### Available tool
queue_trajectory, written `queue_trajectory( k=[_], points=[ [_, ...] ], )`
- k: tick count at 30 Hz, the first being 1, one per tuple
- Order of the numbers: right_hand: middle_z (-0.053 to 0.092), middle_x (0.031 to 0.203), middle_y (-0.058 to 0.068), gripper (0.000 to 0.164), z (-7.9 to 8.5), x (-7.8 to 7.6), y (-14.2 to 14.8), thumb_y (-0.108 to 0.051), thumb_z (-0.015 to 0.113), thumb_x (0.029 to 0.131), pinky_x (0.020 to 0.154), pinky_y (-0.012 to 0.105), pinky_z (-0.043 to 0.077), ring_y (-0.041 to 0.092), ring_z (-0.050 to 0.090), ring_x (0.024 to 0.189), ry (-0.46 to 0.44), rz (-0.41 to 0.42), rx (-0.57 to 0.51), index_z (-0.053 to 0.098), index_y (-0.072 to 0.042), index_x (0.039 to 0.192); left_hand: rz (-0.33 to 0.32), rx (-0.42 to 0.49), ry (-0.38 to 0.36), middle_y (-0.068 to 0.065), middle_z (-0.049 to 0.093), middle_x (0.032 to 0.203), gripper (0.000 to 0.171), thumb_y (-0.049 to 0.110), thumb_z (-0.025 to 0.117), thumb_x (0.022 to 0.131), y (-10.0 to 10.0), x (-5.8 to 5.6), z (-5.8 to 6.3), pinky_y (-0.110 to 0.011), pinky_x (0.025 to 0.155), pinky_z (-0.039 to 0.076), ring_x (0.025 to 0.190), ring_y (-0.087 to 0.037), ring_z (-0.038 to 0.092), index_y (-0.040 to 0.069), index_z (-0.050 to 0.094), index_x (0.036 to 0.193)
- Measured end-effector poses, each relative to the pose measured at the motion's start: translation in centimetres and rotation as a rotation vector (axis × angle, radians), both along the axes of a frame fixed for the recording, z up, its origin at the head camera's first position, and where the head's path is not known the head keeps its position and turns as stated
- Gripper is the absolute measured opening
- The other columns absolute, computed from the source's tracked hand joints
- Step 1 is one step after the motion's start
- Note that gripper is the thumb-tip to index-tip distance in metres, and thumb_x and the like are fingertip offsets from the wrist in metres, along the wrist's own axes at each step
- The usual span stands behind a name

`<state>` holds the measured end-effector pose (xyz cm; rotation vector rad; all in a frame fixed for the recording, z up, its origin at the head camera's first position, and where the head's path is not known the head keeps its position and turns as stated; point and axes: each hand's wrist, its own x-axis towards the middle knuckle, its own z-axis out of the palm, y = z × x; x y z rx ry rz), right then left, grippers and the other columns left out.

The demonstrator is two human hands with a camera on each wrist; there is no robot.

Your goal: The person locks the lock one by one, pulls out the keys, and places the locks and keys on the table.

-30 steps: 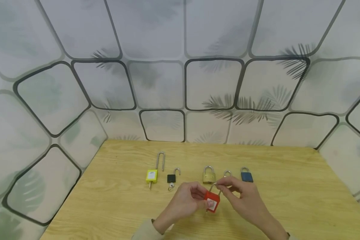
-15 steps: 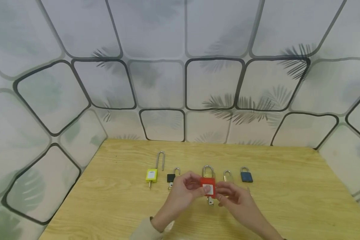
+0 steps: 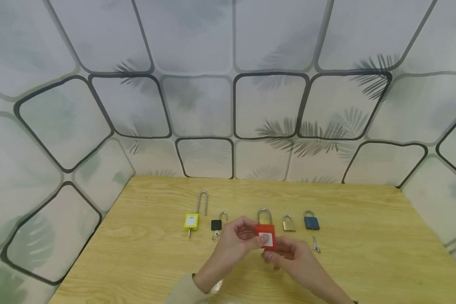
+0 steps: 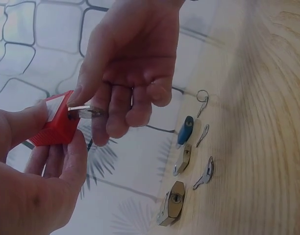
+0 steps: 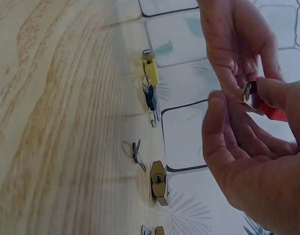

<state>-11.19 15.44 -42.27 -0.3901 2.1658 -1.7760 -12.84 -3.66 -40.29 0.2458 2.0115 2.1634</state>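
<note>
Holding: red padlock (image 3: 270, 231), gripped in the air above the table (image 3: 156, 253) by the left hand (image 3: 233, 245), whose fingers are clamped round its sides.
Change: right hand (image 3: 298, 259) moved within the last second from the shackle (image 3: 264, 209) to the base; work judged to be shifted to the key end.
Long axis: near upright, shackle pointed up, label faced toward the wearer; whether it is locked cannot be told.
Key (image 4: 85, 110): seated in the base, pointed down.
Right-hand fingers: loosely bent, thumb apart from them beside the key; no pinch shown.
Left neighbours: black padlock (image 3: 216, 225), yellow padlock (image 3: 191, 221), shackles opened.
Right neighbours: small brass padlock (image 3: 289, 226), blue padlock (image 3: 311, 223), with loose keys (image 3: 316, 245) laid nearer the wearer.
Behind: larger brass padlock (image 4: 172, 203), mostly hidden from the head view.
</note>
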Motion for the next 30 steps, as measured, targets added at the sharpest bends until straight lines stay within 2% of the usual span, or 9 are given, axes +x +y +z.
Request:
queue_trajectory(
  k=[3,6,9,13,17,20,24,26,30],
  points=[
    [0.072,0.094,0.023,0.032,-0.2,0.1,-0.1,-0.020,0.065,0.094,0.064,0.030,0.060,0.027,0.068,0.080,0.028,0.034,0.020,0.065,0.006,0.113,0.000,-0.011,0.002,-0.017,0.073,0.103,0.026,0.007,0.079,0.079,0.1,0.1,-0.1,-0.040,0.083,0.057,0.089,-0.021,0.069,-0.002,0.066,0.100],
    [0.071,0.084,0.019,0.028,-0.5,0.3,-0.3,-0.017,0.065,0.094,0.061,0.027,0.059,0.019,0.066,0.072,0.083,0.025,0.049,0.067,0.008,0.107,0.008,-0.013,-0.002,-0.016,0.074,0.103,0.026,0.006,0.079,0.078,0.1,0.2,-0.4,-0.042,0.084,0.057,0.090,-0.021,0.069,-0.002,0.066,0.100],
    [0.070,0.077,0.015,0.024,-0.6,0.5,-0.6,-0.017,0.066,0.093,0.057,0.025,0.057,0.014,0.063,0.065,0.109,-0.027,0.084,0.069,0.006,0.100,0.025,-0.015,-0.012,-0.016,0.073,0.103,0.026,0.006,0.079,0.079,0.2,0.2,-0.7,-0.041,0.083,0.057,0.089,-0.021,0.069,-0.002,0.066,0.100],
    [0.069,0.072,0.011,0.022,-0.7,0.8,-1.2,-0.018,0.069,0.091,0.052,0.022,0.053,0.012,0.060,0.060,0.094,-0.134,0.124,0.071,0.003,0.091,0.054,-0.019,-0.038,-0.016,0.073,0.103,0.025,0.007,0.078,0.080,0.4,0.2,-0.8,-0.039,0.081,0.057,0.088,-0.020,0.068,-0.002,0.067,0.101],
    [0.067,0.069,0.007,0.020,-0.9,0.8,-1.6,-0.021,0.069,0.091,0.048,0.020,0.050,0.012,0.058,0.057,0.075,-0.200,0.153,0.073,-0.002,0.089,0.078,0.007,-0.075,-0.015,0.073,0.103,0.024,0.007,0.078,0.080,0.6,0.1,-0.7,-0.039,0.082,0.056,0.089,-0.021,0.068,-0.003,0.067,0.100],
    [0.066,0.069,0.006,0.020,-1.1,0.6,-1.6,-0.022,0.067,0.093,0.048,0.019,0.050,0.011,0.057,0.057,0.063,-0.187,0.135,0.074,-0.004,0.095,0.075,0.034,-0.102,-0.014,0.072,0.104,0.025,0.007,0.078,0.080,0.6,-0.2,-0.8,-0.037,0.082,0.056,0.091,-0.022,0.068,-0.003,0.066,0.100],
    [0.064,0.070,0.010,0.023,-1.3,0.4,-1.4,-0.019,0.062,0.096,0.049,0.018,0.049,0.009,0.055,0.057,0.067,-0.135,0.053,0.072,0.001,0.099,0.057,0.064,-0.122,-0.013,0.071,0.103,0.026,0.007,0.077,0.081,0.3,-0.6,-0.9,-0.032,0.080,0.056,0.092,-0.023,0.068,-0.004,0.065,0.101],
    [0.063,0.070,0.013,0.024,-1.4,0.3,-1.4,-0.017,0.061,0.097,0.049,0.017,0.048,0.009,0.054,0.056,0.078,-0.118,0.019,0.071,0.005,0.097,0.054,0.086,-0.133,-0.012,0.071,0.101,0.026,0.007,0.077,0.081,0.2,-0.8,-1.0,-0.031,0.079,0.057,0.091,-0.022,0.067,-0.005,0.064,0.101],
    [0.063,0.066,0.014,0.026,-1.3,0.2,-1.6,-0.018,0.061,0.097,0.047,0.017,0.048,0.006,0.052,0.054,0.164,-0.107,0.020,0.068,0.005,0.086,0.066,0.121,-0.148,-0.010,0.072,0.095,0.026,0.006,0.077,0.081,0.2,-1.1,-1.0,-0.030,0.077,0.058,0.088,-0.021,0.067,-0.006,0.064,0.100]
  ],
)
